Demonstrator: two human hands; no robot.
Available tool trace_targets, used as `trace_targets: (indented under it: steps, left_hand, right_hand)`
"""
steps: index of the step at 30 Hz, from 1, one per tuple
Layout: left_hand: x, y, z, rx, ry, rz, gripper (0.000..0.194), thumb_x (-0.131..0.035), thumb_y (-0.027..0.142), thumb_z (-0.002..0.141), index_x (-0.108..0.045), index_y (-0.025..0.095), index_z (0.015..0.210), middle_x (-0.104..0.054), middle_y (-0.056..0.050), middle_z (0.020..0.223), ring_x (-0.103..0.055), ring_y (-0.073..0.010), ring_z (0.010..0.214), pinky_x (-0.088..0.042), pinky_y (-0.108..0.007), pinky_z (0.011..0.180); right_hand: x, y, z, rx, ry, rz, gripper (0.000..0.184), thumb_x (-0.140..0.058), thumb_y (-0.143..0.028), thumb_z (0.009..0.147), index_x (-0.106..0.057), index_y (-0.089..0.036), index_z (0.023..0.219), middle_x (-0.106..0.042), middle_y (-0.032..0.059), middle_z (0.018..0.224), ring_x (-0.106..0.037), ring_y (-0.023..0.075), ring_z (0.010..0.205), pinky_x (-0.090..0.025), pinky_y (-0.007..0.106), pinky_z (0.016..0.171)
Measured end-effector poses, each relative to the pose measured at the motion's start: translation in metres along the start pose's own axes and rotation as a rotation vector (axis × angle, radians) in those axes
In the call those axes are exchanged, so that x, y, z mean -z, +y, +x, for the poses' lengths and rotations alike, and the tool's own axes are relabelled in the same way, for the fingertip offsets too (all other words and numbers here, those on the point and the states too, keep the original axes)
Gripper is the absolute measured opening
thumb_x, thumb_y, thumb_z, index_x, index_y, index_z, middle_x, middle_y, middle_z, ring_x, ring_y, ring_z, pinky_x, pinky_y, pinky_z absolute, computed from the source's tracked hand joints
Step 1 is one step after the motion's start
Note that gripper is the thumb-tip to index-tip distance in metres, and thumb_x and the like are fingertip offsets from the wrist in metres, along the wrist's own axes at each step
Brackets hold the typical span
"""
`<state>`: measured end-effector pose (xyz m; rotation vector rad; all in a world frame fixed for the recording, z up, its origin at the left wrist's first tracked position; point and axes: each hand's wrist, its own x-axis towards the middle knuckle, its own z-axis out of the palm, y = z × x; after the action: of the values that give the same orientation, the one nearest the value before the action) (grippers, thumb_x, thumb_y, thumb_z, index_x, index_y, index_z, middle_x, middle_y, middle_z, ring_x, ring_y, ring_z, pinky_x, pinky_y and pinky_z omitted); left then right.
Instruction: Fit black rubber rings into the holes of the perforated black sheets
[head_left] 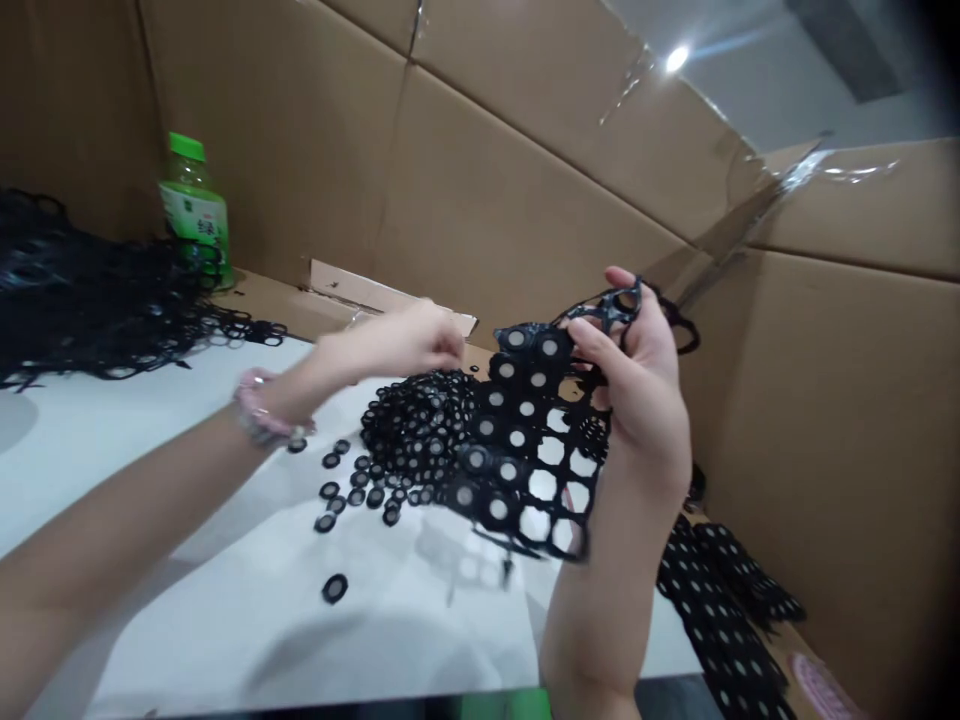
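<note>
My right hand [637, 385] is closed on a black plastic frame sheet [525, 440], gripping its top edge and holding it up over the white table [187, 560]. The sheet carries round black rings with white mesh centres; its lower right cells are empty. My left hand [416, 340] has its fingers pinched together just left of the sheet's top, above a heap of loose black rings [416, 430]. What the fingers pinch is too small to make out. A beaded bracelet [259, 410] is on the left wrist.
A green-capped bottle [193, 210] stands at the back left beside a pile of emptied black frames [82, 290]. Cardboard walls [487, 180] enclose the table at the back and right. More filled sheets [720, 610] lie at the lower right. Single rings lie scattered on the table.
</note>
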<state>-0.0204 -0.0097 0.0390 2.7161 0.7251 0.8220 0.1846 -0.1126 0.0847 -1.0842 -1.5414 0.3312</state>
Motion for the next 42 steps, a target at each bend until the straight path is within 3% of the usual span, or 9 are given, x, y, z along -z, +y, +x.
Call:
trace_targets:
  steps: [4, 7, 14, 18, 27, 33, 38, 40, 42]
  left_hand:
    - [-0.049, 0.002, 0.013, 0.063, -0.068, 0.301, 0.016, -0.054, 0.025, 0.076, -0.068, 0.018, 0.074, -0.067, -0.007, 0.075, -0.062, -0.0197, 0.066, -0.036, -0.026, 0.052]
    - [-0.047, -0.004, 0.015, 0.074, -0.006, 0.348, 0.024, -0.048, 0.031, 0.08, -0.066, 0.018, 0.071, -0.066, -0.007, 0.071, -0.061, -0.0197, 0.064, -0.034, -0.026, 0.051]
    - [0.006, 0.029, -0.001, -0.102, 0.685, 0.032, 0.023, -0.046, 0.033, 0.085, -0.063, 0.022, 0.074, -0.062, -0.002, 0.068, -0.053, -0.0138, 0.059, -0.039, -0.026, 0.057]
    - [0.012, 0.051, -0.007, -0.237, 0.586, -0.062, 0.017, -0.065, 0.035, 0.073, -0.065, 0.021, 0.081, -0.063, -0.002, 0.073, -0.056, -0.0135, 0.063, -0.042, -0.025, 0.058]
    - [0.009, 0.046, -0.001, -0.06, 0.444, -0.565, 0.028, -0.06, 0.039, 0.078, -0.064, 0.014, 0.064, -0.063, -0.001, 0.059, -0.058, -0.0114, 0.058, -0.043, -0.02, 0.049]
    - [0.0, 0.02, 0.012, 0.051, 0.574, -0.693, 0.033, -0.062, 0.046, 0.075, -0.062, 0.014, 0.066, -0.059, 0.0, 0.056, -0.053, -0.0077, 0.051, -0.04, -0.019, 0.044]
    - [0.029, -0.012, 0.005, 0.17, 0.826, -0.8, 0.029, -0.063, 0.047, 0.074, -0.058, 0.019, 0.066, -0.056, 0.005, 0.057, -0.044, -0.0038, 0.049, -0.042, -0.02, 0.047]
    - [0.042, -0.016, 0.0, 0.16, 0.827, -0.725, 0.026, -0.064, 0.046, 0.074, -0.058, 0.021, 0.067, -0.056, 0.006, 0.056, -0.042, -0.0035, 0.05, -0.041, -0.019, 0.048]
    - [0.041, -0.013, -0.003, 0.115, 0.71, -0.512, 0.022, -0.064, 0.041, 0.074, -0.06, 0.02, 0.066, -0.057, 0.005, 0.054, -0.044, -0.0052, 0.05, -0.04, -0.021, 0.046]
  right_hand:
    - [-0.008, 0.009, 0.005, -0.07, -0.007, 0.014, 0.056, -0.069, -0.037, 0.068, -0.041, -0.034, 0.116, -0.059, -0.0012, 0.078, -0.063, 0.0195, 0.069, -0.055, 0.033, 0.054]
    - [-0.013, 0.009, 0.006, -0.11, -0.018, 0.05, 0.057, -0.07, -0.037, 0.066, -0.041, -0.033, 0.116, -0.058, -0.0013, 0.078, -0.062, 0.0182, 0.066, -0.055, 0.031, 0.051]
    - [-0.023, 0.006, 0.005, -0.141, -0.043, 0.135, 0.064, -0.076, -0.035, 0.057, -0.045, -0.034, 0.113, -0.058, -0.0009, 0.085, -0.062, 0.0172, 0.068, -0.057, 0.032, 0.058]
    - [-0.029, 0.003, 0.002, -0.094, -0.053, 0.135, 0.069, -0.077, -0.038, 0.055, -0.044, -0.036, 0.116, -0.058, 0.0004, 0.092, -0.063, 0.0192, 0.073, -0.057, 0.034, 0.058]
    - [-0.033, -0.006, -0.004, -0.062, -0.069, 0.144, 0.076, -0.076, -0.037, 0.058, -0.037, -0.04, 0.123, -0.058, -0.0012, 0.086, -0.063, 0.0193, 0.074, -0.055, 0.033, 0.058]
    - [-0.041, 0.004, 0.0, -0.048, -0.081, 0.138, 0.077, -0.076, -0.032, 0.057, -0.036, -0.043, 0.122, -0.059, -0.0004, 0.093, -0.062, 0.019, 0.073, -0.055, 0.033, 0.059]
    - [-0.018, 0.006, 0.004, -0.043, 0.022, 0.184, 0.068, -0.075, -0.025, 0.056, -0.045, -0.039, 0.116, -0.058, -0.002, 0.088, -0.061, 0.017, 0.073, -0.054, 0.031, 0.059]
    - [-0.004, 0.003, 0.005, -0.064, 0.144, 0.258, 0.063, -0.075, -0.019, 0.054, -0.049, -0.035, 0.109, -0.056, -0.0031, 0.082, -0.059, 0.0139, 0.07, -0.051, 0.026, 0.057]
    - [0.003, 0.002, 0.008, -0.136, 0.257, 0.335, 0.06, -0.074, -0.016, 0.052, -0.05, -0.032, 0.105, -0.053, -0.0044, 0.076, -0.057, 0.0113, 0.065, -0.049, 0.023, 0.054]
